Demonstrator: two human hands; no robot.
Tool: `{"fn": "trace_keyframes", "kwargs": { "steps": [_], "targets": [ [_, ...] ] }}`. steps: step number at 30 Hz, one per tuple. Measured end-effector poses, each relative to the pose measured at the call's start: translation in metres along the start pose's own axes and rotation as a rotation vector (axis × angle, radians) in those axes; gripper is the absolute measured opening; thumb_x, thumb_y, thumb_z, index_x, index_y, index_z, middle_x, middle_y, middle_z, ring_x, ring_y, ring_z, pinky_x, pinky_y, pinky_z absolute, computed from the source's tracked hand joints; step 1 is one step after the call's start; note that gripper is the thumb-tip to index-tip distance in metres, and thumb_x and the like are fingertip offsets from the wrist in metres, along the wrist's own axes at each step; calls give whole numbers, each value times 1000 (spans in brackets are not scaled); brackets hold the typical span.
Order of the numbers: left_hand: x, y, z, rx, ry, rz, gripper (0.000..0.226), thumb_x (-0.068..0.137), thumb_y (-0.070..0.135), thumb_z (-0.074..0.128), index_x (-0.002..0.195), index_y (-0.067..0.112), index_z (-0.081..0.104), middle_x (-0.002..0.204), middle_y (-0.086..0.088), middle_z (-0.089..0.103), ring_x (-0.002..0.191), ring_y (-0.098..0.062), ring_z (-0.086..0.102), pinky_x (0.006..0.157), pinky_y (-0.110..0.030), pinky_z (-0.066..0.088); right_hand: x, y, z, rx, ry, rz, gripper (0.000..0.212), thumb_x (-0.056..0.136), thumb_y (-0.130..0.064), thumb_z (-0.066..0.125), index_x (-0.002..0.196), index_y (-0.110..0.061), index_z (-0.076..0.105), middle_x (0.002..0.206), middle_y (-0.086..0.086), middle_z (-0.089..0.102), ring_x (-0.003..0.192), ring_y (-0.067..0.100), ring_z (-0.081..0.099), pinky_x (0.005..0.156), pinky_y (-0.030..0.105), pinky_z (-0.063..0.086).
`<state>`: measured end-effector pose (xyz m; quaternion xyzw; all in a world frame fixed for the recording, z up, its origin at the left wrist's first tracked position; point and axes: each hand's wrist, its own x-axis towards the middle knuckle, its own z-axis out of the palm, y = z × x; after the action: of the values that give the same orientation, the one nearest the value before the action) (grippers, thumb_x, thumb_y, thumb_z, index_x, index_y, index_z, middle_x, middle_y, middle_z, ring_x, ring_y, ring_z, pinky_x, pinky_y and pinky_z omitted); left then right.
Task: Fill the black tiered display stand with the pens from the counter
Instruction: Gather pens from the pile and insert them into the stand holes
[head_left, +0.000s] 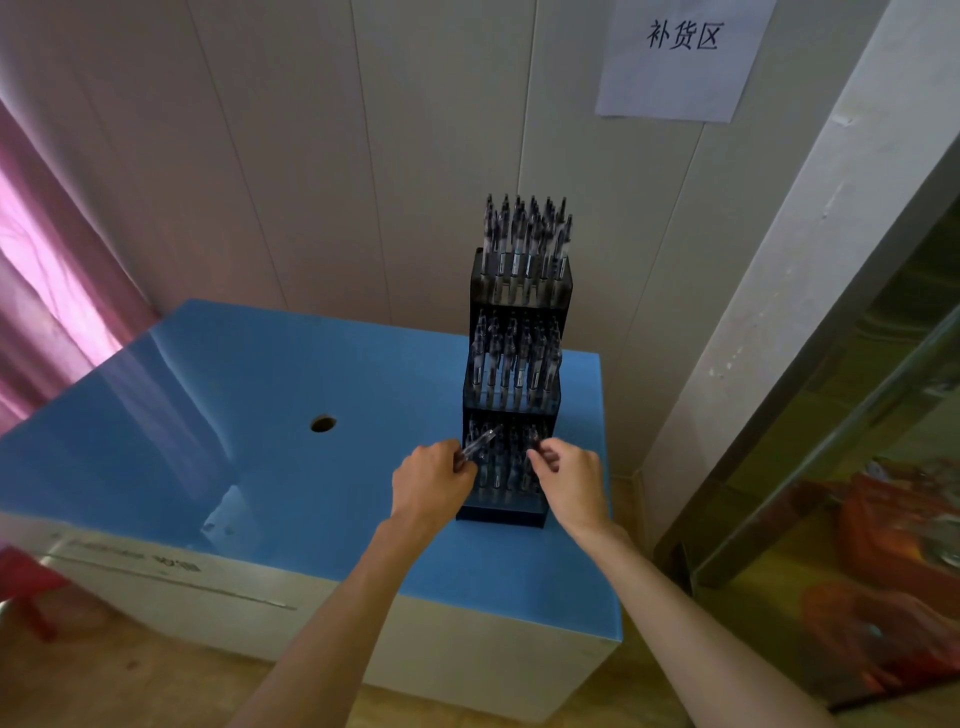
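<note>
Black tiered acrylic display stand (514, 332) looks nearly full; left hand (431, 483) pinches one clear pen (480, 442), right hand (571, 480) grips another at the bottom tier.

White panelled wall (322, 156) beyond the hands; paper sign (680, 57) with printed characters fixed to it, above and right of them. Pink curtain (47, 291) far to their left. Glass-fronted cabinet (841, 467) to their right. Wooden floor (104, 675) below.
</note>
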<state>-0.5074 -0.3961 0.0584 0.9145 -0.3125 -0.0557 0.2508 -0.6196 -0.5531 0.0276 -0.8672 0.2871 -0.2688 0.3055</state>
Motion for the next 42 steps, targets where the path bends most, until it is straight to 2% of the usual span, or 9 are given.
{"fn": "trace_keyframes", "kwargs": {
  "steps": [6,10,15,19,21,24,27,35,42],
  "targets": [
    [1,2,-1,-10,4,10,33,88,18,53,63,17,32,54,1,37,50,-17,29,49,-27,27,-5,8,10,-66,-104,26,16,92,-17,71,80,-9,75,66,2,70,60,15,66,61,33,58],
    [4,3,-1,-11,8,14,31,88,19,53,64,17,34,54,0,40,50,-18,31,49,-27,28,-10,15,14,-113,-178,80,23,94,-19,69,75,-7,74,59,0,65,47,10,56,45,14,39],
    [5,5,1,-11,1,26,32,88,20,53,63,17,34,54,1,39,50,-18,31,48,-27,27,-5,18,16,-127,-177,101,36,94,-21,69,61,-7,64,51,3,58,42,10,46,44,14,33],
    [6,7,4,-12,-14,32,29,88,20,53,64,17,36,55,0,42,50,-19,34,48,-27,28,-3,17,11,-160,-218,155,38,92,-28,71,59,-10,67,51,4,63,46,14,58,53,26,53],
    [5,10,4,-7,-17,32,27,88,20,53,65,17,38,55,0,43,50,-19,35,48,-27,28,-4,9,3,-6,-229,189,29,93,-24,70,67,-13,74,58,-1,69,53,13,66,61,28,59],
    [4,16,6,3,-19,35,29,88,20,53,64,17,35,55,1,41,50,-19,33,48,-28,26,-4,-12,-11,440,-222,322,12,94,-14,68,88,-11,78,76,1,76,70,18,73,66,26,59],
    [3,23,9,-1,-34,53,29,90,24,52,66,16,38,56,1,44,51,-20,36,48,-29,28,-1,-23,-20,703,-254,409,9,91,-12,72,98,-10,77,89,6,78,84,23,74,73,30,61],
    [-3,33,11,-40,-70,139,32,95,33,51,68,19,43,60,1,51,55,-21,46,48,-31,31,-4,-24,-26,862,-313,446,13,89,-16,75,100,-9,75,99,9,77,91,18,72,81,34,60],
    [0,21,6,133,-69,189,17,94,30,54,83,17,54,65,1,52,60,-23,50,48,-28,30,6,-22,-42,916,-94,502,13,95,-9,66,103,1,68,94,13,77,86,27,75,79,34,62]
  ]
}}
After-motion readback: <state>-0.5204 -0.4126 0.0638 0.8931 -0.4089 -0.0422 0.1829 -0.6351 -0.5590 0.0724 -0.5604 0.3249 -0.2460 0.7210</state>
